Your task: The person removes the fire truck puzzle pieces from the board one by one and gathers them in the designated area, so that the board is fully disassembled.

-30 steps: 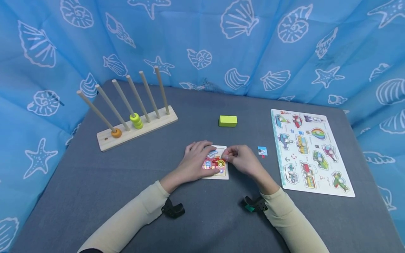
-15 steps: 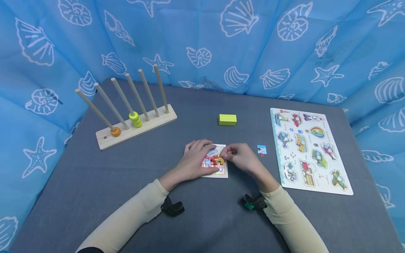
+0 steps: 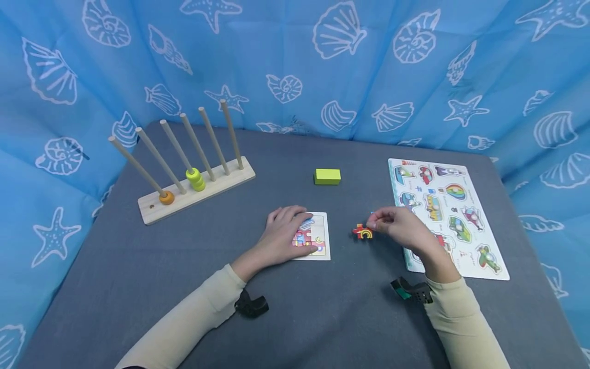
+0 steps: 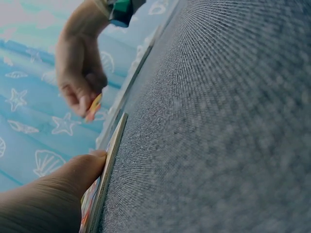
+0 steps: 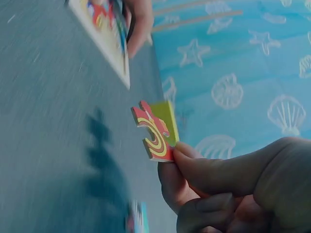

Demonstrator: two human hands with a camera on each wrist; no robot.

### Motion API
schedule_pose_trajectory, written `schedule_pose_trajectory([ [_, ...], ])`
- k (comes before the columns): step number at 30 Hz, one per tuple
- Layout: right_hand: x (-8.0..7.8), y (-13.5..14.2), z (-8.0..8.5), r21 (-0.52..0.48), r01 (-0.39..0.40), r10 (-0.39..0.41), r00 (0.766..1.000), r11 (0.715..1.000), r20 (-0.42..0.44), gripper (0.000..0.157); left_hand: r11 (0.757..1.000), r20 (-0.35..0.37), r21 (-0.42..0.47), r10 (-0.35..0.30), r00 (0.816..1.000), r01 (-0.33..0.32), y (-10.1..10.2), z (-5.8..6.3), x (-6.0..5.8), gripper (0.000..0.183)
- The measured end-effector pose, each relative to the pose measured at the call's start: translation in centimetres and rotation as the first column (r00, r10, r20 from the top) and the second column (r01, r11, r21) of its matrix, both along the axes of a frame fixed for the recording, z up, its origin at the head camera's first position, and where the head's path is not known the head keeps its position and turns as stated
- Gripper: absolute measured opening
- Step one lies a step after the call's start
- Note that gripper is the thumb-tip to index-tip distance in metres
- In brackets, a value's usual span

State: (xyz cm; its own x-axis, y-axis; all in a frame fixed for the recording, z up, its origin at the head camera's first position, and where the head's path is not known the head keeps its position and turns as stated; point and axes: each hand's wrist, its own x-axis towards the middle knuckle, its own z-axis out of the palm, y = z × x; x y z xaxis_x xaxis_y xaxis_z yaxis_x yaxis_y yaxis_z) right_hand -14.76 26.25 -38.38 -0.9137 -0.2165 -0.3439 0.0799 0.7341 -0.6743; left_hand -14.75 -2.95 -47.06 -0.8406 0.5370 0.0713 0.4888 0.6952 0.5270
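My right hand (image 3: 401,225) pinches a red and yellow jigsaw piece (image 5: 153,133) between thumb and finger, raised over the table right of a small puzzle board (image 3: 326,236). My left hand (image 3: 286,236) rests over the board's left part, fingers spread to its far side. In the left wrist view, the left thumb (image 4: 85,170) lies straight across the board's near edge. Red and pink pieces (image 3: 301,238) show in the board, with bare wood in its right part. A small blue piece (image 5: 144,218) lies on the table, mostly hidden by the right hand in the head view.
A lime-green block (image 3: 327,177) lies behind the puzzle board. At the back left stands a wooden peg rack (image 3: 221,183) with orange and lime beads. A vehicle puzzle board (image 3: 475,246) lies at the right, partly under the right hand. A blue shell-print curtain (image 3: 295,51) surrounds the table.
My right hand has moved right, away from the small board, carrying the red and yellow piece out of it. My left hand has stayed on the board.
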Motion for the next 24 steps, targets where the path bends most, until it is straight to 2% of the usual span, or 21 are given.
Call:
schedule_pose_trajectory([
  [5, 0.8, 1.9, -0.3, 0.064, 0.026, -0.027, 1.0, 0.998, 0.005, 0.016, 1.0, -0.01, 0.011, -0.007, 1.0, 0.007, -0.1, 0.0, 0.0, 0.074],
  [13, 0.8, 3.0, -1.7, 0.117, 0.036, -0.037, 0.999, 0.992, 0.0, 0.013, 1.0, -0.026, 0.011, -0.017, 1.0, 0.017, -0.1, -0.2, 0.1, 0.072],
  [24, 1.5, 2.5, -1.8, 0.22, 0.067, -0.04, 0.991, 0.973, -0.126, 0.019, 1.0, -0.055, 0.005, -0.008, 0.998, 0.009, -0.1, -0.3, 0.1, 0.071],
])
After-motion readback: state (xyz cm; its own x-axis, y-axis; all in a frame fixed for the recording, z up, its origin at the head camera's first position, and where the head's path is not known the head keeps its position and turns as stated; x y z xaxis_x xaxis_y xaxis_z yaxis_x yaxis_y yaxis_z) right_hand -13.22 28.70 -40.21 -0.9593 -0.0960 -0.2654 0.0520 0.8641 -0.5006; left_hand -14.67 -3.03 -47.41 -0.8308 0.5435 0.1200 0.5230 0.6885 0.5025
